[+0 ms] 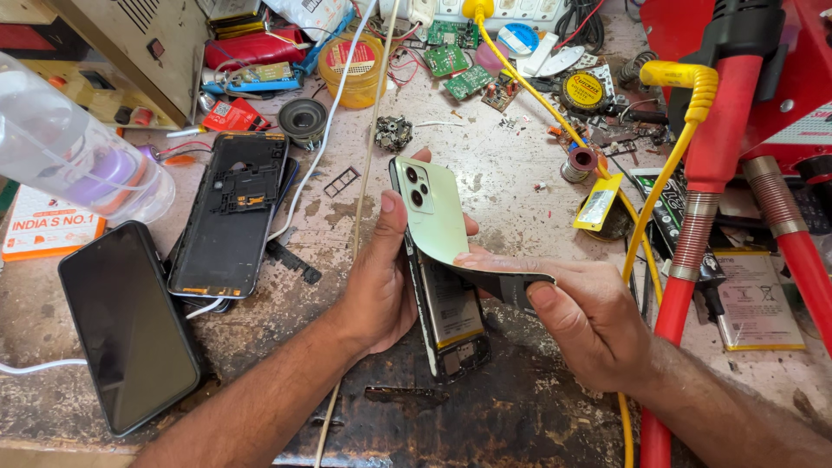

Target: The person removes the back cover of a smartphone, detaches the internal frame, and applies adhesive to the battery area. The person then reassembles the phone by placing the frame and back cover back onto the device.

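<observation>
Gripping phone [451, 321]: left hand [377, 277] | right hand [589, 316] fingers pinch green back cover [438, 217]

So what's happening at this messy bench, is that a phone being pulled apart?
Yes. A person's left hand grips a phone body on edge, while the right hand bends its pale green back cover away; the cover is lifted at the lower end and still attached near the cameras. The battery shows inside. On the worn workbench, another opened phone and a dark phone lie to the left, with green circuit boards at the back.
</observation>
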Demonstrator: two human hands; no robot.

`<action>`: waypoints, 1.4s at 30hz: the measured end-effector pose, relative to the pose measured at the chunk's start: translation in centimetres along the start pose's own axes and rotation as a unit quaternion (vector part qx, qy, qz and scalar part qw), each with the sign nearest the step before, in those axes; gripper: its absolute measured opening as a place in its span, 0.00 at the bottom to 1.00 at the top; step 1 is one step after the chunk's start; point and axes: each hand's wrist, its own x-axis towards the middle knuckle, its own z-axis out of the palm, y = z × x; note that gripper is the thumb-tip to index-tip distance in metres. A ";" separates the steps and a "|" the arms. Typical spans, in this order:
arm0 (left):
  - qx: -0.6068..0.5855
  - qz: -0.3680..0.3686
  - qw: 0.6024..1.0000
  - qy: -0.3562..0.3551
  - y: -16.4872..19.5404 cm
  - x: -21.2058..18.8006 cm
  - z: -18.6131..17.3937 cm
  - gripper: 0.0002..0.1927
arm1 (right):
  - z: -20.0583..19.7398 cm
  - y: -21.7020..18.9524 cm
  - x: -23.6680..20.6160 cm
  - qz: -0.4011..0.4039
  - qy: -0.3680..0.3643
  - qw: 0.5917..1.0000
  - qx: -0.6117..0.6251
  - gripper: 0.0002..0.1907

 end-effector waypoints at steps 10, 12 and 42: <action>0.024 0.028 0.998 -0.059 0.6 -0.1 -0.4 0.48 | 0.6 -1.8 1.4 -0.096 0.069 0.988 -0.102 0.21; 0.022 0.019 0.998 -0.059 0.8 -0.2 -0.3 0.52 | 0.7 -1.8 1.3 -0.027 0.074 0.991 -0.112 0.23; 0.119 0.086 0.987 -0.064 1.0 0.3 -0.6 0.56 | 1.3 -0.9 0.8 -0.050 0.052 0.996 -0.045 0.19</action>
